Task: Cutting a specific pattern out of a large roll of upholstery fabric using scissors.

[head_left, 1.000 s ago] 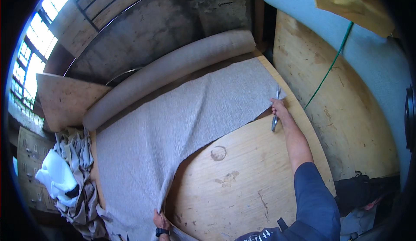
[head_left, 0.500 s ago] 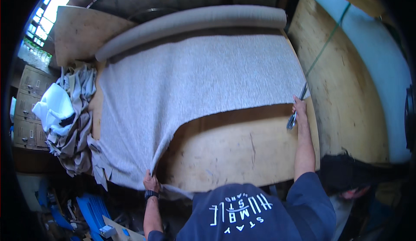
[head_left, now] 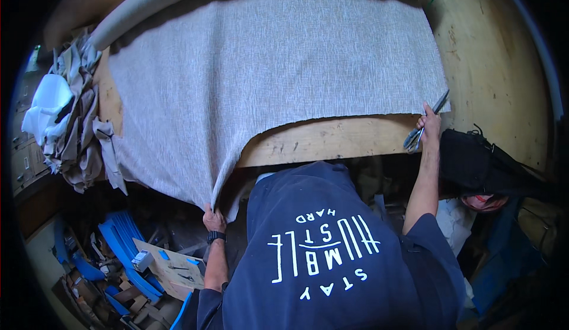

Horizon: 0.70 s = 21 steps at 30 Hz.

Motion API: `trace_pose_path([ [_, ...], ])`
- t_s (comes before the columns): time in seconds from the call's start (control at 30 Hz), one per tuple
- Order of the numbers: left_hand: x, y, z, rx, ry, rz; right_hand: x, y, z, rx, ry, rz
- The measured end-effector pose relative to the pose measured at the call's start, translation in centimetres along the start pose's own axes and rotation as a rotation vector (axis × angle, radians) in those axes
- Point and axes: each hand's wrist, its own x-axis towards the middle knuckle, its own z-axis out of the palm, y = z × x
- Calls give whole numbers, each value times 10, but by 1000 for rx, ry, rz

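Gripping a bunched edge of the grey fabric (head_left: 284, 57), the left hand (head_left: 214, 218) is clenched beyond the near edge of the tabletop (head_left: 332, 142), with a dark wristwatch (head_left: 217, 236) just behind it. The fabric covers most of the tabletop, running from a long roll (head_left: 148, 4) at the far side, and folds slant down through it toward the left hand. Between the two hands its near edge curves inward in an arch, and a strip of bare wood shows there.

The right hand (head_left: 430, 123) is closed around a pair of scissors (head_left: 440, 101) at the right end of that arch, close to the fabric's near right corner. The blades point away and to the right, over the corner, while the handles hang below the fingers; whether those fingers also pinch the cloth cannot be told.

A heap of cloth scraps (head_left: 83, 113) sits at the left end of the tabletop, with a crumpled white sheet (head_left: 50, 101) lying against it. Between the arms spreads a dark shirt (head_left: 267, 211) with white lettering. To the right, a black bag (head_left: 474, 163) lies near the right forearm, in front of a wooden panel (head_left: 495, 63). At lower left, blue slats (head_left: 125, 241) stand among wood offcuts.
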Motion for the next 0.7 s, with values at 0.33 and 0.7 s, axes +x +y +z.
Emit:
trace_pose_path([
  [0.33, -100, -49, 2, 224, -271, -151, -95, 46, -81, -56, 142, 106],
  [0.7, -54, -94, 91, 246, -688, -20, -76, 103, -101, -68, 321, 75],
])
